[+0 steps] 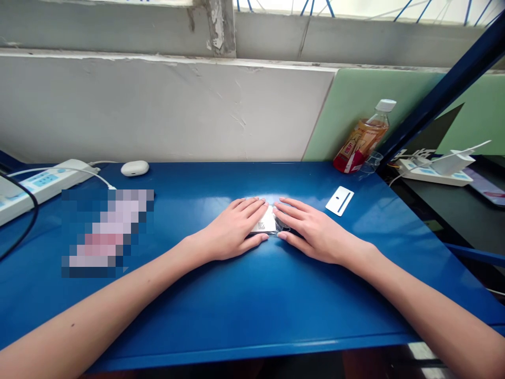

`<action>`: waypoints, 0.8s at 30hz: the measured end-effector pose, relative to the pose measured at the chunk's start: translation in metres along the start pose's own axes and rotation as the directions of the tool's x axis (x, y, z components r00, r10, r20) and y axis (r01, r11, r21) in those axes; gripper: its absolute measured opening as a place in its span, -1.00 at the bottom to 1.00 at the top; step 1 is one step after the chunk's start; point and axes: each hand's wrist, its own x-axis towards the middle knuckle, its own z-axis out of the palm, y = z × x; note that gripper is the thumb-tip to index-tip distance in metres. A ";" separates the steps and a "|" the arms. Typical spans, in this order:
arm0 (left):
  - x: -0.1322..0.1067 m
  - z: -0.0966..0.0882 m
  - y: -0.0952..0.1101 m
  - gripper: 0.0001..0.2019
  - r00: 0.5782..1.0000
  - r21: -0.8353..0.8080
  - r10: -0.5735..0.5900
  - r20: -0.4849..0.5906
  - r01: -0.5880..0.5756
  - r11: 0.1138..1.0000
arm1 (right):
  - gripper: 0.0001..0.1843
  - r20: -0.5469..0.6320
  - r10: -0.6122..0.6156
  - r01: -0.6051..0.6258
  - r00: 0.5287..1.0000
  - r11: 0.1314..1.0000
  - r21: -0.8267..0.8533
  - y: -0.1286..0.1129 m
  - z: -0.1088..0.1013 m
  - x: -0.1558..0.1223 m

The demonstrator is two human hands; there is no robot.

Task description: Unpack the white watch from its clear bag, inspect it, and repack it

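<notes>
A small white packet (268,223) with a printed square code and shiny clear plastic lies on the blue desk (252,300). My left hand (239,227) rests palm down over its left part, fingers stretched out and thumb along the near edge. From the other side, my right hand (310,227) lies over the packet's right end, its fingers spread and thumb apart. Something dark shows inside the plastic by the right fingers. Both hands cover much of the packet, so its full shape is hidden.
On the right are a white card (340,201) and a drink bottle (361,139) near a blue post. Leftward lie a pixelated flat object (112,226), a white earbud case (134,168) and a power strip (47,181) with cables. A wall closes off the back.
</notes>
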 end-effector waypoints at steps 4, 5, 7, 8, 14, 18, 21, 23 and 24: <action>0.000 0.002 -0.001 -0.37 1.000 0.011 0.000 0.017 0.000 1.000 | -0.48 -0.006 0.017 -0.017 1.000 0.999 0.028 -0.003 0.002 0.000; 0.000 0.002 -0.001 -0.37 1.000 0.014 0.002 0.023 -0.002 1.000 | -0.48 -0.007 0.021 -0.021 1.000 0.999 0.041 -0.003 0.002 -0.001; 0.000 0.002 -0.001 -0.38 1.000 0.013 0.008 0.030 -0.008 1.000 | -0.47 -0.011 0.024 -0.023 1.000 0.998 0.060 -0.003 0.003 -0.001; 0.000 0.002 -0.001 -0.39 0.999 0.012 0.011 0.031 -0.012 1.000 | -0.46 -0.013 0.023 -0.022 1.000 0.998 0.067 -0.003 0.003 -0.001; 0.002 -0.001 0.001 -0.42 0.999 0.019 0.027 0.032 -0.028 0.999 | -0.49 -0.028 0.013 -0.011 1.000 0.996 0.092 -0.002 0.003 -0.001; 0.003 -0.001 0.001 -0.43 0.999 0.013 0.038 0.022 -0.039 0.999 | -0.51 -0.033 0.021 -0.018 0.999 0.995 0.098 -0.003 0.004 0.000; 0.003 -0.001 0.002 -0.42 0.999 0.012 0.038 0.023 -0.038 0.999 | -0.47 -0.022 0.023 -0.021 0.999 0.994 0.106 -0.003 0.005 0.000; 0.003 -0.001 0.002 -0.43 0.999 0.009 0.040 0.021 -0.041 0.999 | -0.46 -0.009 0.028 -0.026 1.000 0.991 0.130 -0.003 0.004 0.000; 0.003 -0.001 0.002 -0.43 0.999 0.006 0.038 0.020 -0.038 0.999 | -0.46 0.000 0.029 -0.029 1.000 0.989 0.143 -0.003 0.004 0.000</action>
